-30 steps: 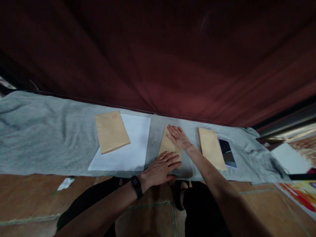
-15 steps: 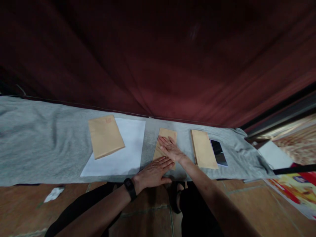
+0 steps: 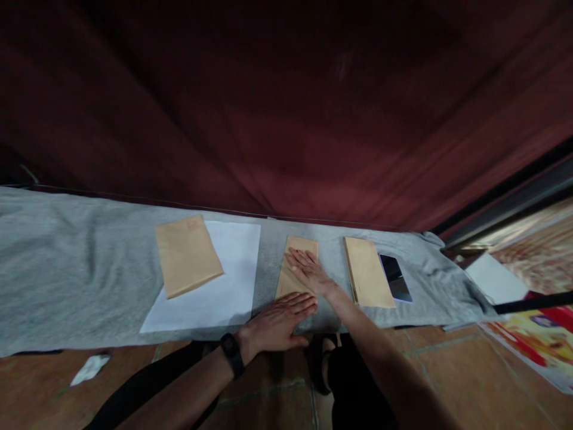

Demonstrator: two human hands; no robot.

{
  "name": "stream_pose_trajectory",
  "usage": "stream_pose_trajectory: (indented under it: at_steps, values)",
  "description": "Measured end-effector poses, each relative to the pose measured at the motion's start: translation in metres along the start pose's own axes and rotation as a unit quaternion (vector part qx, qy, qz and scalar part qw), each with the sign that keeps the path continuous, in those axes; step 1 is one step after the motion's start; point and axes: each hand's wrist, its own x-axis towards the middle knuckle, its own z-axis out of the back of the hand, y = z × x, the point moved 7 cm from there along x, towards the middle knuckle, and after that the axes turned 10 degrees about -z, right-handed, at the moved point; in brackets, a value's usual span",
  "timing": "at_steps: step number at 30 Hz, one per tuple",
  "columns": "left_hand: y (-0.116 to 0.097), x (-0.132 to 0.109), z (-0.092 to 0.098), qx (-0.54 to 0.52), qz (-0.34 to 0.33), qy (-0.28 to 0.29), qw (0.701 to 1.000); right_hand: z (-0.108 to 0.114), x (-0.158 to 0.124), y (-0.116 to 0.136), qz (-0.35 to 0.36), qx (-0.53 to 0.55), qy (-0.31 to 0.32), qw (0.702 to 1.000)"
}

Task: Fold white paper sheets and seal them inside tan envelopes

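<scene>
A brown paper envelope lies flat on the grey cloth in front of me, partly covered by both hands. My right hand rests on its middle with the fingers stretched out. Across its near end lies my left hand, flat, fingers extended and thumb apart; a dark watch is on that wrist. Right of the hands sits a stack of brown envelopes. On the left, more brown envelope paper with a small red print in its corner lies over white paper sheets.
A phone lies right of the stack. The grey cloth covers a long narrow surface, backed by a dark red curtain. A crumpled white tissue is on the tiled floor. A colourful printed box stands at the right.
The view has shifted slightly, so the left-hand things appear a little lower. Both hands stay flat on the envelope; the right hand looks nearly unmoved.
</scene>
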Motion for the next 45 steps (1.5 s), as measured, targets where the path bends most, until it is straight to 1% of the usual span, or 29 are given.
stream_pose_trajectory:
  at_steps: [2, 5, 7, 10, 16, 21, 25, 30, 33, 40, 43, 45]
  values:
    - [0.000, 0.000, 0.000, -0.003, -0.002, 0.005, 1.000, 0.004, 0.017, -0.013, -0.033, -0.020, -0.024, 0.999]
    - [-0.001, 0.000, 0.001, -0.009, -0.004, 0.007, 1.000, 0.009, 0.036, -0.024, -0.059, -0.044, -0.052, 0.996]
    - [-0.002, 0.000, 0.003, -0.014, -0.007, 0.006, 1.000, 0.012, 0.043, -0.028, -0.075, -0.055, -0.066, 0.993]
    - [-0.003, 0.000, 0.008, -0.029, -0.016, 0.007, 0.999, 0.014, 0.043, -0.027, -0.089, -0.061, -0.077, 0.991]
    - [-0.005, 0.002, 0.018, -0.061, -0.021, 0.010, 0.998, 0.004, 0.021, -0.009, -0.042, -0.052, -0.045, 0.997]
    - [-0.001, 0.001, 0.017, -0.068, -0.008, 0.001, 0.998, -0.003, -0.002, 0.005, -0.026, -0.046, -0.023, 0.998]
    - [0.000, -0.001, 0.014, -0.047, -0.001, -0.001, 0.999, -0.003, -0.019, 0.015, -0.018, -0.025, -0.004, 1.000]
    - [-0.003, -0.001, 0.019, -0.044, 0.002, -0.009, 0.999, -0.003, -0.035, 0.025, 0.000, 0.014, 0.030, 0.999]
    - [-0.004, 0.000, 0.020, -0.056, 0.002, -0.008, 0.998, -0.002, -0.042, 0.027, 0.001, 0.037, 0.040, 0.999]
    - [0.000, -0.002, 0.023, -0.130, 0.017, -0.001, 0.991, -0.003, -0.060, 0.034, 0.010, 0.055, 0.057, 0.997]
    - [0.000, -0.005, 0.030, -0.191, 0.036, 0.003, 0.981, -0.004, -0.066, 0.036, 0.008, 0.063, 0.060, 0.996]
    - [0.002, -0.005, 0.035, -0.244, 0.049, 0.007, 0.969, -0.005, -0.071, 0.037, 0.007, 0.067, 0.061, 0.996]
